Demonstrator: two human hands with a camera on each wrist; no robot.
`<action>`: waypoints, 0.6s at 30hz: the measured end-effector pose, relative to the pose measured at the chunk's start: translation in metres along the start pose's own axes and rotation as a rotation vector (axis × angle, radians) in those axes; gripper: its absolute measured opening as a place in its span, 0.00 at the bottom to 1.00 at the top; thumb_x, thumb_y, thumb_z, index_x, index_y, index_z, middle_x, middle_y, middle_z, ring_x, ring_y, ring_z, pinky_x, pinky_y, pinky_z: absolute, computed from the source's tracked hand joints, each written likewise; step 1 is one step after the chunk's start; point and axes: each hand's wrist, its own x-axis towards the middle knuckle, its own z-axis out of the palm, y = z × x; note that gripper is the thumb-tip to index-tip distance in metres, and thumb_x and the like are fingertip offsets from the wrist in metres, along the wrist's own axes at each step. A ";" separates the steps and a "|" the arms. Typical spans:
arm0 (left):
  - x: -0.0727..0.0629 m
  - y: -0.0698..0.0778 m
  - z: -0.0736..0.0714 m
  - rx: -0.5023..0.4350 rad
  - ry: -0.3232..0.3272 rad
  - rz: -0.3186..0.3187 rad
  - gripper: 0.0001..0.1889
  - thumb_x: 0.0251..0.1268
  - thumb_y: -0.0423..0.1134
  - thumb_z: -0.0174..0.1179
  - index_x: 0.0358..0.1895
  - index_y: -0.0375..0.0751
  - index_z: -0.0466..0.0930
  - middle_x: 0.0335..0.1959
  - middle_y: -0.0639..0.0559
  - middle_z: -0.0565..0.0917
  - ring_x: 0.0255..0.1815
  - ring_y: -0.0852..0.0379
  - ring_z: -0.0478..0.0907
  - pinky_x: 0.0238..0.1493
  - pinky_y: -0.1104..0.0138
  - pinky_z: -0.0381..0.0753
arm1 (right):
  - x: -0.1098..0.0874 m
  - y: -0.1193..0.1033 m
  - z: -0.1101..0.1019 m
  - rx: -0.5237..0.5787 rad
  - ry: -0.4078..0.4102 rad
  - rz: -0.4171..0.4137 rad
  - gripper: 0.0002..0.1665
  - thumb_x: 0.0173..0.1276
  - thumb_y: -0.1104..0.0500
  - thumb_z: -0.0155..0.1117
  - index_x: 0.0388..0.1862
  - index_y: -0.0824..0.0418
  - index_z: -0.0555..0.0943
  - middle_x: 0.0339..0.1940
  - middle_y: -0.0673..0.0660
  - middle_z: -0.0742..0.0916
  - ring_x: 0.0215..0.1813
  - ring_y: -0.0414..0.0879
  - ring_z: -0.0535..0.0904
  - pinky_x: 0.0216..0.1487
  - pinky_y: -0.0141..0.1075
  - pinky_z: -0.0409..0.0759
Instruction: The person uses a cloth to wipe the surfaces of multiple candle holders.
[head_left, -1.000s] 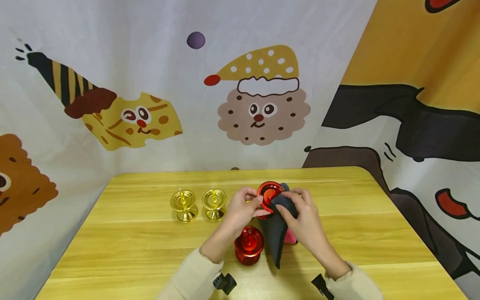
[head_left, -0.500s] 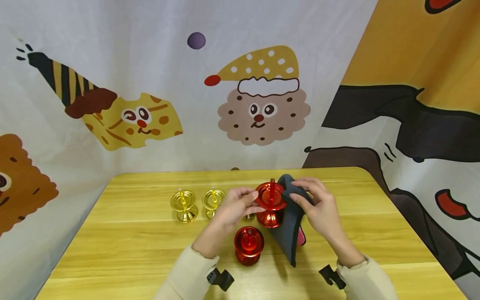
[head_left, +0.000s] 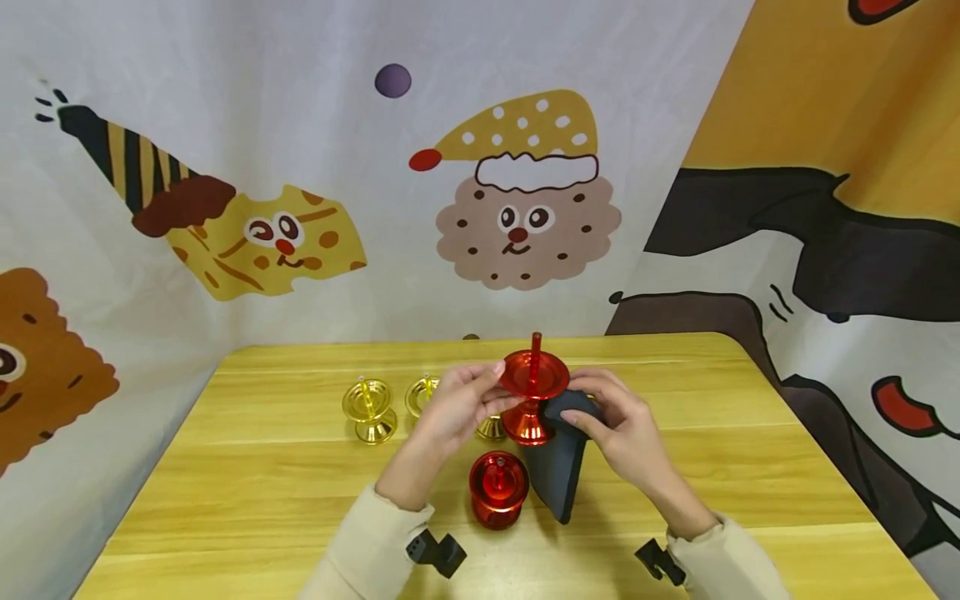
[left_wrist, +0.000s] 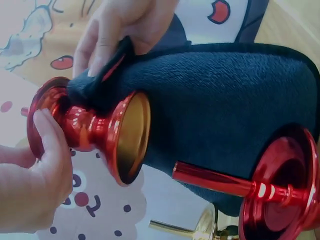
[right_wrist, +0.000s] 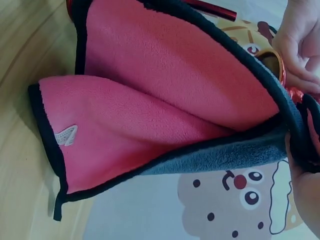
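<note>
My left hand (head_left: 459, 408) pinches a shiny red candle holder (head_left: 551, 377) by the rim of its dish, and it stands upright above the table with its thin rod pointing up. In the left wrist view the holder's hollow, gold-coloured underside (left_wrist: 134, 140) shows. My right hand (head_left: 622, 421) grips a folded cleaning cloth (head_left: 553, 479), dark blue-grey outside, against the holder's waist below the dish. The pink inner side (right_wrist: 165, 70) of the cloth fills much of the right wrist view, its lower end hanging loose. The right fingertips are partly hidden behind the cloth.
A second red candle holder (head_left: 498, 493) stands on the wooden table (head_left: 247, 500), just in front of the hands. Gold candle holders line up behind: one at the left (head_left: 367, 404), another (head_left: 422, 393) partly behind the left hand, another (head_left: 491, 428) beside the held holder. A cartoon-print curtain (head_left: 300, 100) hangs behind.
The held candle holder has gone from tipped to upright and risen slightly. The cloth has moved from its dish, past the right rim, down to its waist.
</note>
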 end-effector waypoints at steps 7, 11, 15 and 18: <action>0.001 -0.008 -0.001 0.333 0.116 0.027 0.24 0.69 0.50 0.47 0.53 0.32 0.75 0.48 0.43 0.78 0.50 0.49 0.73 0.53 0.59 0.73 | 0.002 0.000 0.004 0.069 0.046 -0.053 0.19 0.50 0.84 0.60 0.42 0.74 0.76 0.46 0.67 0.76 0.44 0.42 0.78 0.38 0.26 0.78; 0.000 -0.014 -0.007 0.451 -0.037 0.070 0.27 0.67 0.51 0.50 0.62 0.36 0.68 0.59 0.41 0.72 0.60 0.46 0.67 0.60 0.53 0.66 | 0.004 0.000 0.001 0.053 0.083 -0.048 0.20 0.50 0.84 0.59 0.43 0.76 0.76 0.46 0.68 0.76 0.46 0.42 0.78 0.40 0.25 0.77; -0.001 -0.018 -0.009 0.545 -0.223 0.152 0.30 0.57 0.36 0.63 0.64 0.38 0.65 0.58 0.43 0.73 0.57 0.46 0.71 0.56 0.58 0.72 | 0.004 0.001 -0.001 0.032 0.110 -0.014 0.20 0.50 0.84 0.59 0.44 0.77 0.75 0.46 0.68 0.75 0.47 0.41 0.77 0.41 0.25 0.78; -0.002 -0.020 -0.008 0.597 -0.240 0.192 0.37 0.48 0.30 0.68 0.65 0.40 0.65 0.55 0.43 0.75 0.52 0.47 0.74 0.50 0.63 0.76 | 0.004 0.002 -0.002 0.024 0.106 -0.001 0.19 0.51 0.83 0.59 0.44 0.76 0.76 0.46 0.69 0.75 0.46 0.42 0.77 0.42 0.26 0.78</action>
